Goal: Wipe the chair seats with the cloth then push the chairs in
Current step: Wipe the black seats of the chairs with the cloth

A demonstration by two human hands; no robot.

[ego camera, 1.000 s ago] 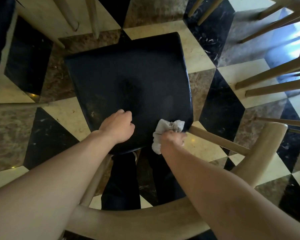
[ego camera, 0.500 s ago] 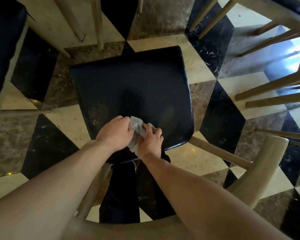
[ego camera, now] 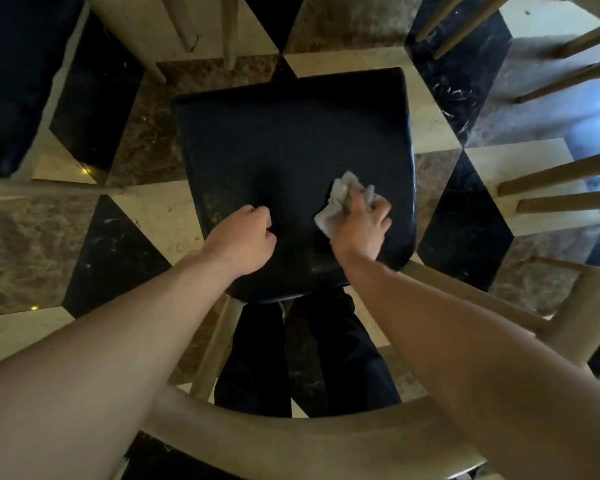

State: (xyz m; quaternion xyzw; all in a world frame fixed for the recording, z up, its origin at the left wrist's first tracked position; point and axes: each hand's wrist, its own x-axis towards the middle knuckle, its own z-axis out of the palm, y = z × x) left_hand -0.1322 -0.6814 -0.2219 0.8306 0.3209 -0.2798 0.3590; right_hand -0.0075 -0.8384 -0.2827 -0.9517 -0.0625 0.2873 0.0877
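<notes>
A black padded chair seat (ego camera: 291,140) lies below me, framed by the chair's curved wooden backrest (ego camera: 291,441) at the bottom. My right hand (ego camera: 361,226) grips a crumpled grey-white cloth (ego camera: 336,202) and presses it on the seat's near right part. My left hand (ego camera: 243,240) rests on the near middle of the seat with its fingers curled into a loose fist, holding nothing. Pale smudges show on the seat's near left.
Another dark chair seat (ego camera: 18,71) sits at the far left. Wooden legs (ego camera: 229,29) stand beyond the seat, and wooden chair spindles (ego camera: 561,174) fan out on the right. The floor (ego camera: 461,216) is patterned marble. My dark trouser legs (ego camera: 340,358) stand behind the seat.
Half a second ago both hands held the cloth together at the seat's near edge. The right hand has since carried the cloth to the right across the seat; the left hand let go.
</notes>
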